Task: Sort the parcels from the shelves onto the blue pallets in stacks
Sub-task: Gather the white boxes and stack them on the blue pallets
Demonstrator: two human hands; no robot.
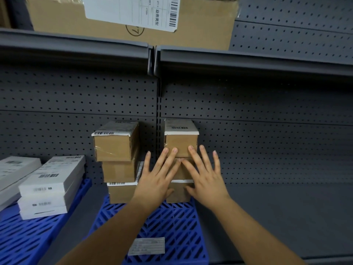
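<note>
Both hands lie flat, fingers spread, against the front of the right stack of brown parcels [180, 144] on the blue pallet [172, 222]: left hand [156, 180] and right hand [205, 178] side by side, neither grip closed; second stack [118, 161] just left

- Dark grey shelf [277, 217] with perforated back panel, bearing two blue pallets side by side, a strip of bare shelf between them.
- Middle blue pallet [172, 222]: two stacks of brown parcels at its far edge, left stack [118, 163] and right stack [180, 142], close but apart; a white label [146, 246] flat near the front.
- Left blue pallet [24, 240]: stacks of flat white boxes [49, 188].
- Upper shelf [248, 62] above, carrying a large cardboard box [200, 22].
</note>
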